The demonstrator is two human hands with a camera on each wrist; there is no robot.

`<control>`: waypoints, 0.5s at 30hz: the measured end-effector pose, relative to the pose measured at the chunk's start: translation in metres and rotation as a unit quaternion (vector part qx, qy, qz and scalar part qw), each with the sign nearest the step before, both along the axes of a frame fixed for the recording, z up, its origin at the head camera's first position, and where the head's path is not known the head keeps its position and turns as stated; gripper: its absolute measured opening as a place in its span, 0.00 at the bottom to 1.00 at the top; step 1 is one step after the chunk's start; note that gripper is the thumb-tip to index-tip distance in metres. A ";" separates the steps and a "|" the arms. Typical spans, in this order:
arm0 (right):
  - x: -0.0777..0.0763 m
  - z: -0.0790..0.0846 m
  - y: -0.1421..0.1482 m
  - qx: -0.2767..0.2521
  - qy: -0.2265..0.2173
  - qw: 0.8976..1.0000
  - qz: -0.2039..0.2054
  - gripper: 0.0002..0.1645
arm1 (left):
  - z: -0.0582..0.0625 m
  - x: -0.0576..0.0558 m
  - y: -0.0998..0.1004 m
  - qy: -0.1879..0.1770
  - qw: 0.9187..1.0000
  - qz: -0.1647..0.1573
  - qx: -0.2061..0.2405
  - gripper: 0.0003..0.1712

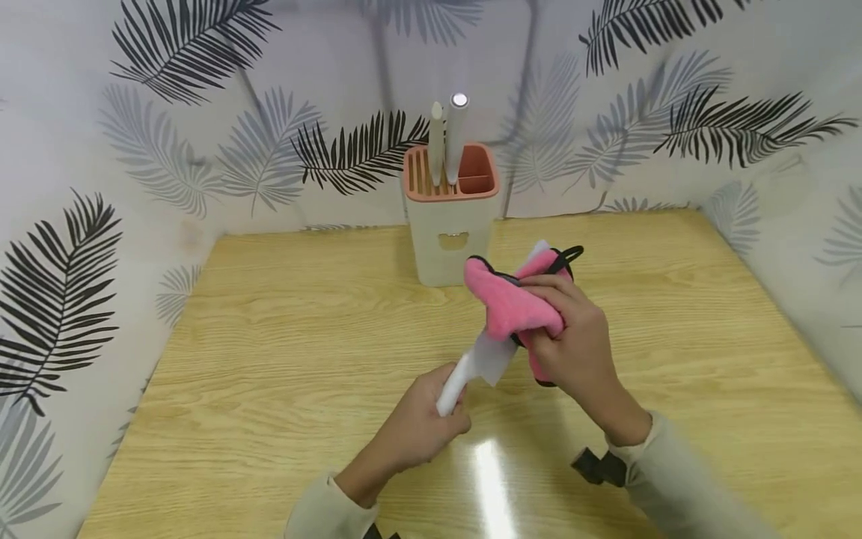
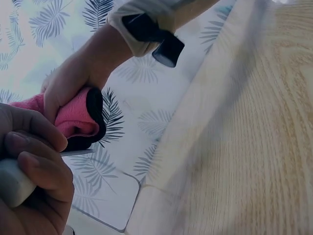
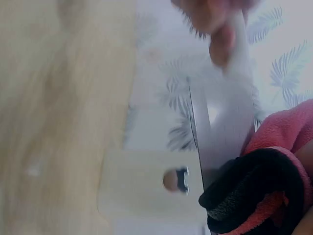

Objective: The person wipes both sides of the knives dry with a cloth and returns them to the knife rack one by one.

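Note:
My left hand grips the white handle of a kitchen knife, held above the table with its wide blade pointing away to the upper right. In the left wrist view the curled fingers wrap the handle's pale butt. My right hand holds a pink cloth with black edging folded over the blade; a black loop sticks out at its top. The shiny blade runs into the cloth in the right wrist view, and its tip shows just beyond the cloth in the head view.
A cream knife holder with an orange slotted top stands at the back of the wooden table. Two white-handled things stand upright in it. Behind is a leaf-patterned covering, which also lines both sides.

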State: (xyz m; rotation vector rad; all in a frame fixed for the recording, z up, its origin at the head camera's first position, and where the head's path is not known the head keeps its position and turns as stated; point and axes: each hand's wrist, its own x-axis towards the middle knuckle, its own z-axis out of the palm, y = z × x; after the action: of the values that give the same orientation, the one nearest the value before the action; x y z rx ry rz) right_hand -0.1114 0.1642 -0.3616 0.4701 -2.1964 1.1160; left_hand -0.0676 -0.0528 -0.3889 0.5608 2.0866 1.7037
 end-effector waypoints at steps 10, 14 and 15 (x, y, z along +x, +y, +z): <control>-0.050 0.014 0.057 0.024 -0.003 0.995 -0.100 0.13 | 0.007 0.004 0.004 0.010 0.998 0.007 -0.065 0.06; -0.065 0.002 0.083 0.098 -0.059 0.985 -0.127 0.16 | 0.012 0.010 0.006 0.030 0.992 0.029 -0.118 0.10; -0.067 -0.004 0.088 0.124 -0.077 0.981 -0.130 0.16 | 0.014 0.012 0.007 0.036 0.990 0.035 -0.128 0.12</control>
State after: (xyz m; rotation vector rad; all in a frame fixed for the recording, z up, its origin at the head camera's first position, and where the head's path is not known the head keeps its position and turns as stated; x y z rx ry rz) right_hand -0.1784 0.2517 -0.3652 0.1959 -2.4625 0.7646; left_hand -0.0560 -0.0461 -0.3751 0.4807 2.3550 1.4375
